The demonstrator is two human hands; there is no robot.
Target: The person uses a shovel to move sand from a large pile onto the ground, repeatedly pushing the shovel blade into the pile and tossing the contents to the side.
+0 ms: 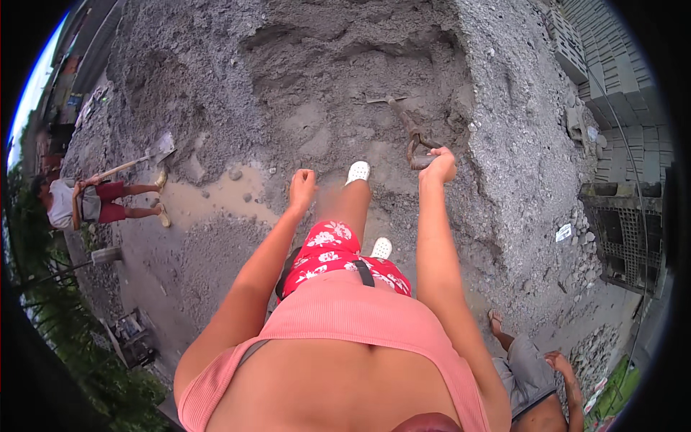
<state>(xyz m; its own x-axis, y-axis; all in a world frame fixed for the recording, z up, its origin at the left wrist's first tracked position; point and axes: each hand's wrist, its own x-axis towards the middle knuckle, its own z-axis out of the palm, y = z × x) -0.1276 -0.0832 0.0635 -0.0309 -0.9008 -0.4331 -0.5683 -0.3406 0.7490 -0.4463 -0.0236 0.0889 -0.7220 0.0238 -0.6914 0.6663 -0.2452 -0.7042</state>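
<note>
My right hand (440,166) is closed round the looped grip of a shovel (413,132). The shovel's short shaft slants away from me to the left, and its blade rests at the dug face of a grey gravel heap (338,79); only a thin edge of the blade shows. My left hand (303,190) hangs to the left of my forward leg, its fingers curled in and nothing visible in them. It is apart from the shovel. Both my feet, in white clogs (358,172), stand on the gravelly ground below the heap.
At the left a person (111,201) holds another shovel (137,162) beside a muddy puddle (223,198). A second person (533,374) is at the lower right. Stacked concrete blocks (622,65) and dark crates (622,230) line the right side. Steep gravel (515,158) rises right of my shovel.
</note>
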